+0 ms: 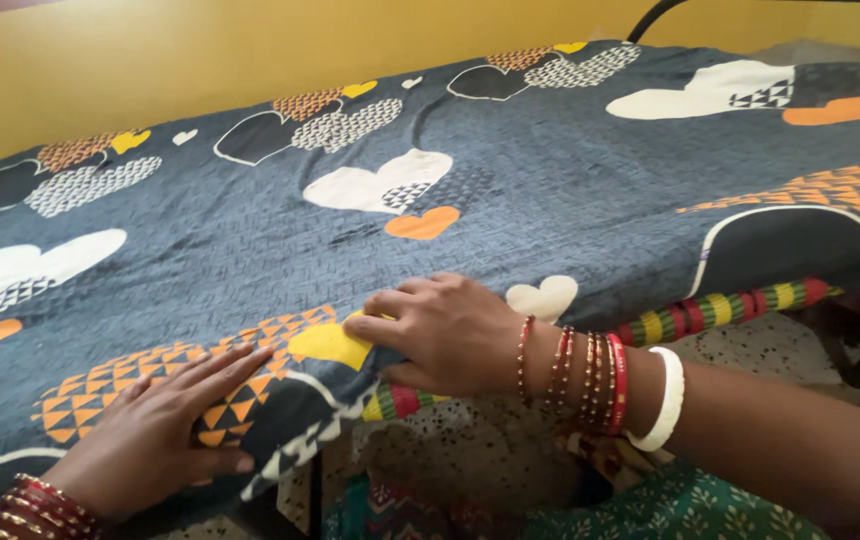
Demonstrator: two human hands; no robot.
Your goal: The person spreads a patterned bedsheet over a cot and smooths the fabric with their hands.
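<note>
A dark grey bedsheet [510, 190] printed with white, orange, yellow and black hearts covers a bed. My left hand [165, 425] lies flat on it near the front edge, fingers spread and pointing right. My right hand [440, 330] has its fingers curled and presses the sheet's edge down against the bed's side, over a yellow heart. Both wrists carry red and gold bangles; the right wrist also has a white bangle [668, 398]. A striped red, green and yellow mattress edge [720, 305] shows below the sheet.
A yellow wall [150, 50] runs behind the bed. A dark metal bar [650, 15] rises at the top right. Speckled floor [470, 450] lies below the bed edge, and my green patterned clothing [670, 505] fills the bottom of the view.
</note>
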